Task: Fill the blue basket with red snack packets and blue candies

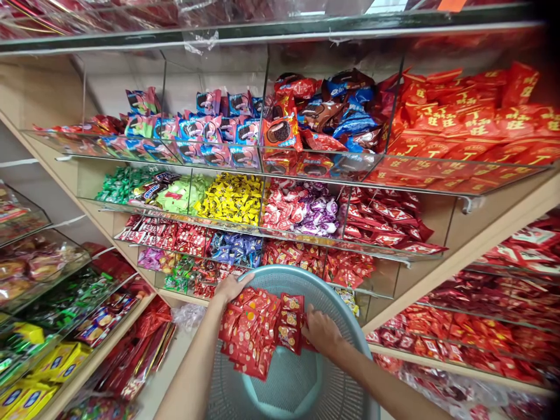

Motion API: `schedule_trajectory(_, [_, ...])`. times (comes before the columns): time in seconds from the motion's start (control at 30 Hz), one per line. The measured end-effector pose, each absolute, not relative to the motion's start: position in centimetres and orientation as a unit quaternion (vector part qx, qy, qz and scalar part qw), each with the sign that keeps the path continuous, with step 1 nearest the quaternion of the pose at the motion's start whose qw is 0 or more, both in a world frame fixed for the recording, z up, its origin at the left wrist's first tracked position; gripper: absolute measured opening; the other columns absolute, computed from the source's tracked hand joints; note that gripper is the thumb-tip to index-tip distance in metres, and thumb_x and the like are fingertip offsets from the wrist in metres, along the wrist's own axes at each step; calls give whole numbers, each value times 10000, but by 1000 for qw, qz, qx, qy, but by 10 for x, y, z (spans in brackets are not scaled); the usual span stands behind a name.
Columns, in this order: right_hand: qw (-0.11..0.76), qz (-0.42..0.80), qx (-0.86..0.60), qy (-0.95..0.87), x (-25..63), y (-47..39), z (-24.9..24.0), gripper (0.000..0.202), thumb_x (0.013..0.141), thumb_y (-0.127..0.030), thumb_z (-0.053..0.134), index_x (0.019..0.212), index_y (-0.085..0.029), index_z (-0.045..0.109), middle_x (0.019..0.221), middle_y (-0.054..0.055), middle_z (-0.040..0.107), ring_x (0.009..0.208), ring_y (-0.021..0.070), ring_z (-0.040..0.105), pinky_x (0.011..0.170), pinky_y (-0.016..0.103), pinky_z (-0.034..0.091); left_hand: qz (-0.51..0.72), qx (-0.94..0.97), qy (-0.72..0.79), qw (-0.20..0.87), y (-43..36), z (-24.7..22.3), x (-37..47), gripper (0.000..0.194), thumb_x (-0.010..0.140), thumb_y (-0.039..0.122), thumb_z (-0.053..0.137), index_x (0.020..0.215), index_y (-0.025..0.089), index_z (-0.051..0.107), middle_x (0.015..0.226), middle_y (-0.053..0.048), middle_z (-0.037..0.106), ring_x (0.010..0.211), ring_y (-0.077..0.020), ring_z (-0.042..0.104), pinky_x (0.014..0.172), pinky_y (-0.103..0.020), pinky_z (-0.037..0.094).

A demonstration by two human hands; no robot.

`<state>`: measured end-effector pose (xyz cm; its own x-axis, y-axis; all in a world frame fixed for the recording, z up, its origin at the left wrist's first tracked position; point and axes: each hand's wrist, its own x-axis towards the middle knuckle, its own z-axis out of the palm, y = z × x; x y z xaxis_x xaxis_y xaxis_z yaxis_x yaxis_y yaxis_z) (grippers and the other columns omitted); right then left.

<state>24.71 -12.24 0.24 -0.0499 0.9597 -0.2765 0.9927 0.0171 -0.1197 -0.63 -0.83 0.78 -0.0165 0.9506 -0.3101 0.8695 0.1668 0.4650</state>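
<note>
A large grey-green plastic basket (pixel 345 315) with perforated walls stands in front of me, its floor partly showing. My left hand (pixel 231 290) is closed at its far left rim, thumb along the edge, the other fingers mostly hidden. Inside the basket, my right hand (pixel 322 331) is closed on several small red candy packets (pixel 290 324) printed with orange fruit. Beside them a larger bunch of similar red packets (pixel 250 329) lies against the left inner wall, close to my left hand.
Ahead rise tiered shelves with clear dividers, holding yellow candies (pixel 234 198), purple-wrapped candies (pixel 318 213), cookie packs (pixel 280 131) and red snack bags (pixel 464 116). Racks of red packets (pixel 472 324) flank the right side. Yellow packs (pixel 55 361) sit at the lower left.
</note>
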Motion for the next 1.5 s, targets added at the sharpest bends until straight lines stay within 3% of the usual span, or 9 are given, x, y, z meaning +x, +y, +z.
schedule_trajectory(0.3, [59,-146,680,716,261,-121,0,387,820,-270,367,1143,-59,390,911,174,604,879,239,580,723,321,410,70,646,710,270,-9,10,-6,770,573,777,293,895,168,637,943,-133,639,885,-282,584,763,-335,417])
schedule_trajectory(0.5, [112,-132,636,752,264,-136,6,575,728,-295,518,1244,-124,329,953,158,599,877,264,576,712,344,424,74,655,704,265,-8,8,-6,754,576,777,287,906,194,633,946,-115,641,891,-278,582,773,-341,416])
schedule_trajectory(0.73, [130,-87,611,776,249,-141,-11,706,613,-294,642,1228,-87,363,951,181,585,829,259,577,678,340,452,68,652,707,266,-6,5,-8,765,576,776,287,873,166,640,924,-134,645,870,-280,590,767,-339,420])
schedule_trajectory(1.0, [127,-49,606,783,250,-139,-23,571,682,-189,549,1207,-30,389,892,194,595,790,252,585,641,339,468,61,653,707,264,-7,9,-7,750,582,772,281,893,194,644,928,-124,645,879,-281,586,776,-350,415])
schedule_trajectory(1.3, [141,-70,594,789,253,-144,-5,433,736,-51,386,1166,-18,432,872,195,612,790,244,599,627,342,477,69,647,712,264,-9,8,-6,766,569,780,288,892,181,639,949,-126,638,896,-278,581,788,-338,411])
schedule_trajectory(1.5, [120,-41,558,820,257,-148,9,311,776,-13,327,966,-109,553,854,147,613,760,219,599,590,303,469,66,646,713,265,-9,9,-6,764,571,778,290,892,179,641,950,-127,639,903,-278,579,790,-327,411])
